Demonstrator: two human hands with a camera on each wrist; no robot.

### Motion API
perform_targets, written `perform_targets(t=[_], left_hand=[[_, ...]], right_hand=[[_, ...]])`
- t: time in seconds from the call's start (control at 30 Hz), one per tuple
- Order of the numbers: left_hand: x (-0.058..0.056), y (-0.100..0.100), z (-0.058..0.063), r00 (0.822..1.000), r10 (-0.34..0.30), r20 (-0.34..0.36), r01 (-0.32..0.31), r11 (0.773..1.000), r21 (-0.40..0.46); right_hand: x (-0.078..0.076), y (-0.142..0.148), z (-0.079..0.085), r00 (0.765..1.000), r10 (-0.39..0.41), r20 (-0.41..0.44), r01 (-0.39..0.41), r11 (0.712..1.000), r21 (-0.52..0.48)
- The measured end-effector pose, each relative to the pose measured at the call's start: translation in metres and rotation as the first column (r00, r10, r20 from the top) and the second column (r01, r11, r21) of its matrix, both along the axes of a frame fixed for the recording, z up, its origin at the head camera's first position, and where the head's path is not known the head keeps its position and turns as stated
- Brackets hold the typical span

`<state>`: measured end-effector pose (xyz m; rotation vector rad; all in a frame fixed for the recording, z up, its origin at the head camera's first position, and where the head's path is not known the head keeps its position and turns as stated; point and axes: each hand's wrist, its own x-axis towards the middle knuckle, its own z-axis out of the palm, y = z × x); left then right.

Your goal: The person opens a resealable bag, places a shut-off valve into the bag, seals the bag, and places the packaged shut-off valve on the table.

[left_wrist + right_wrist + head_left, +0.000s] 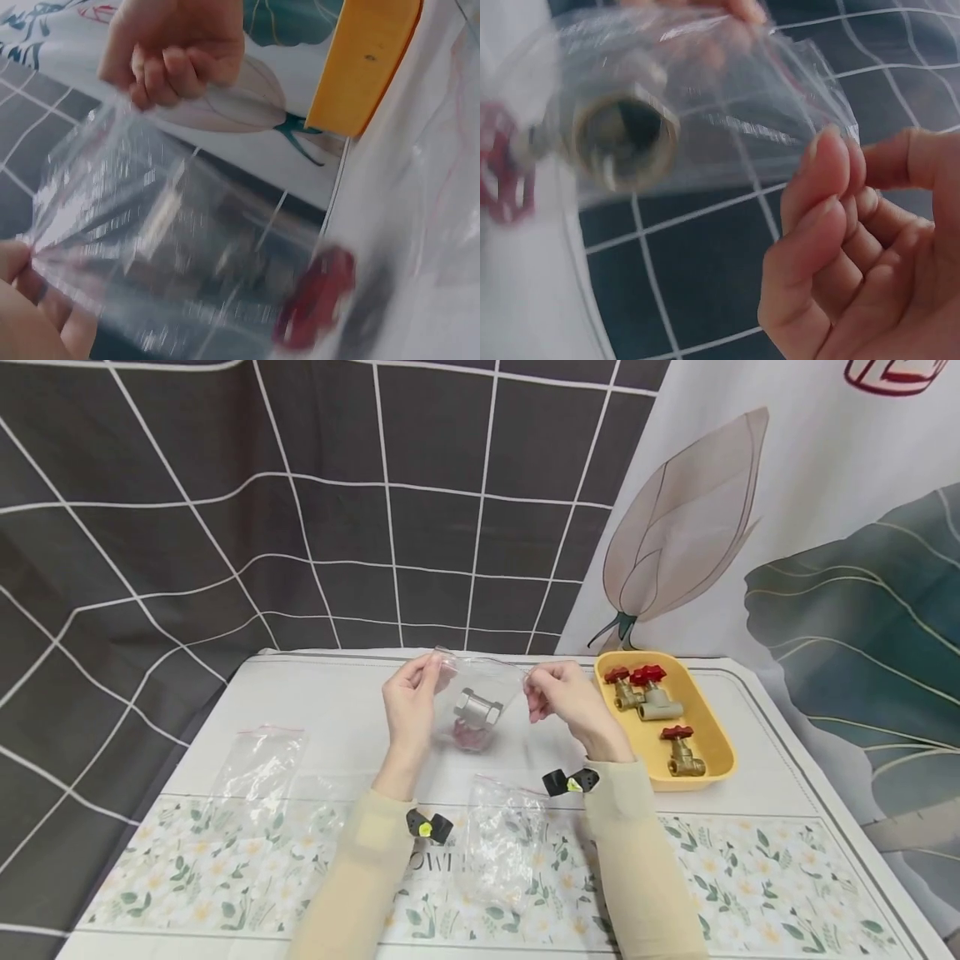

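Between my hands a clear zip-lock bag hangs over the back half of the table. Inside it lies a metal gate valve with its red handwheel at the bottom of the bag. My left hand pinches the bag's upper left corner between thumb and fingers. At the opposite corner my right hand pinches the top edge, its fingers curled. The right wrist view shows the valve's round open end through the plastic. In the left wrist view the bag is blurred.
At the right a yellow tray holds a grey valve and two brass ones, all with red handwheels. Flat clear bags lie on the table, one at the left and another in front. A dark gridded curtain hangs behind the table.
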<state>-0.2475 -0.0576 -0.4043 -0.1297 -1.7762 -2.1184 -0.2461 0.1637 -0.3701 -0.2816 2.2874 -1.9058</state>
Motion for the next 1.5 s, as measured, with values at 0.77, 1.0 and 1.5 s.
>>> perform_targets(t=[0.77,1.0,1.5], left_hand=[[-0.014,-0.025,-0.021,0.897,-0.439,0.050,0.441,0.880,-0.176],[-0.013,-0.025,-0.024,0.906,-0.418,0.058,0.421,0.888,-0.186],[0.002,-0.021,-0.003,0.951,-0.309,0.021,0.298,0.893,-0.337]], right_hand=[[-0.002,0.028,0.004,1.000,-0.014,0.000,0.014,0.994,0.106],[0.002,0.032,0.007,0.999,-0.049,0.003,0.048,0.987,0.153],[0.009,-0.015,0.008,0.633,-0.075,-0.771,0.388,0.892,0.233]])
